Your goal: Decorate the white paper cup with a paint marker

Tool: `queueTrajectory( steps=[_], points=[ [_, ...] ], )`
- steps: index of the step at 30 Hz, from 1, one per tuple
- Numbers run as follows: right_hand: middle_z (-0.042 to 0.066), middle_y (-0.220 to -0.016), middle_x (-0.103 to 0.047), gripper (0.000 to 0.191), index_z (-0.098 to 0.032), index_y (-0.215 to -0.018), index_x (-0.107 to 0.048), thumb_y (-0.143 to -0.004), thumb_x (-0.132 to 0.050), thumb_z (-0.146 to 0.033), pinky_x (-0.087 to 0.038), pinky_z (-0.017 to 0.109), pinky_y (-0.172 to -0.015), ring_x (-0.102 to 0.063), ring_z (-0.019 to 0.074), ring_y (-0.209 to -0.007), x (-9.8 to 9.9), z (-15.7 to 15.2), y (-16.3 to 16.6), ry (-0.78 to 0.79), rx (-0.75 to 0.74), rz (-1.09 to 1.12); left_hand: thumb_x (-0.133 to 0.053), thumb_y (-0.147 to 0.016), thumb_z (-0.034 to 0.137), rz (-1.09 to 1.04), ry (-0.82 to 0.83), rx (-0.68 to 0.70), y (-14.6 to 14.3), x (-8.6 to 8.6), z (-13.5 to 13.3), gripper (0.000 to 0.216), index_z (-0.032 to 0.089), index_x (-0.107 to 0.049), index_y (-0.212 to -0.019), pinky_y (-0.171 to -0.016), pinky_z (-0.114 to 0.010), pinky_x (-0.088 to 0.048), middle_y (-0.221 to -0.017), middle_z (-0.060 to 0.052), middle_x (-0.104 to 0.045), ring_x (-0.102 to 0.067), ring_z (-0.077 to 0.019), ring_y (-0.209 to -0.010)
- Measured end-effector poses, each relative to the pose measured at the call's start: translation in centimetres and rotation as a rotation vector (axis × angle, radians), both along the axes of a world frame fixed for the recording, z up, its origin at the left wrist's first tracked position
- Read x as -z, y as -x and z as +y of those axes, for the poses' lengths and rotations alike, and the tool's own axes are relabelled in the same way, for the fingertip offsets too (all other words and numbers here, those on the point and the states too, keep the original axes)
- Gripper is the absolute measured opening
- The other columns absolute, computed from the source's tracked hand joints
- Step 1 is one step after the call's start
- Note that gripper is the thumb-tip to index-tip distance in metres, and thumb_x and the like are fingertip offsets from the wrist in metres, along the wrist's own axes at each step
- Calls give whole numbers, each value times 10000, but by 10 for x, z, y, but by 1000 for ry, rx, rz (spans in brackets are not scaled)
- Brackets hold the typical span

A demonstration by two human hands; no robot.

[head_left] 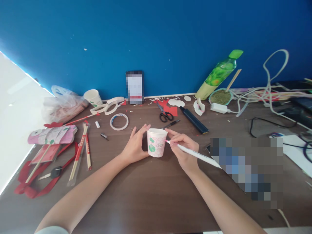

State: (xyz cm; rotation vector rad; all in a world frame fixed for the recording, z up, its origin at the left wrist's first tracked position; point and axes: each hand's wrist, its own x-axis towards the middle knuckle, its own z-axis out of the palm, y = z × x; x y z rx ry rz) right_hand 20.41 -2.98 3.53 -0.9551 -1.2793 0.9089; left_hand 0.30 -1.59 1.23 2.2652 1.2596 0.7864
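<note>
A white paper cup point(156, 148) with a green and pink print is held upright over the brown desk in front of me. My left hand point(136, 145) curves round the cup's left side, thumb low and fingers up near the rim. In my right hand point(184, 150) is a white marker point(200, 157), pinched near its front end. The marker's pink tip points at the cup's right side; I cannot tell if it touches. A black pen point(172, 123) and black-handled scissors point(166, 115) lie just behind the cup.
A tape roll point(119, 122), chopsticks point(88, 149), a key point(56, 172) and a second paper cup point(93, 97) are on the left. A phone point(135, 87) leans on the blue wall. At right stand a green bottle point(219, 75) and white cables point(268, 81). A dark stapler-like bar point(194, 120) lies behind.
</note>
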Motion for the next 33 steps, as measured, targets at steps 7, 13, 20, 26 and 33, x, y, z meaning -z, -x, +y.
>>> queueTrajectory(
  steps=[7,13,20,26,33],
  points=[
    [77,-880,-751,117,-208,-662,-628,-761,-689,-215,-528,490,-974,-688,291,-1088,2,0,-2,-1,-3,6,-783,-707,339,4,5,-10,-1,-3,0,924,267,-182,-1406,-1206,-606,-126,-1516,-163,-388,-302,-322,-1456],
    [73,-846,-744,123,-210,-652,-629,-749,-702,-232,-545,476,-948,-705,285,-1042,2,0,-2,4,14,-17,-775,-714,335,6,-6,-5,-1,-2,-1,921,261,-181,-1415,-1203,-611,-133,-1514,-165,-390,-304,-320,-1455],
    [71,-812,-724,106,-213,-668,-641,-767,-680,-221,-525,491,-961,-681,293,-1077,3,0,-4,-45,-49,-10,-776,-712,354,9,-13,-1,0,-2,0,949,262,-161,-1430,-1200,-611,-128,-1507,-163,-405,-306,-321,-1455],
    [41,-652,-672,123,-229,-636,-633,-733,-681,-171,-547,461,-921,-680,289,-1059,-6,-1,-2,-115,-52,-107,-772,-716,358,8,-24,2,0,-1,0,941,255,-166,-1429,-1195,-616,-143,-1504,-169,-408,-325,-327,-1445],
    [65,-767,-716,108,-228,-648,-633,-733,-687,-188,-543,460,-930,-683,286,-1057,-1,0,-2,-115,-40,-138,-773,-711,355,3,-14,-1,-1,-1,0,942,265,-165,-1425,-1200,-613,-122,-1503,-168,-409,-315,-328,-1449]
  ],
)
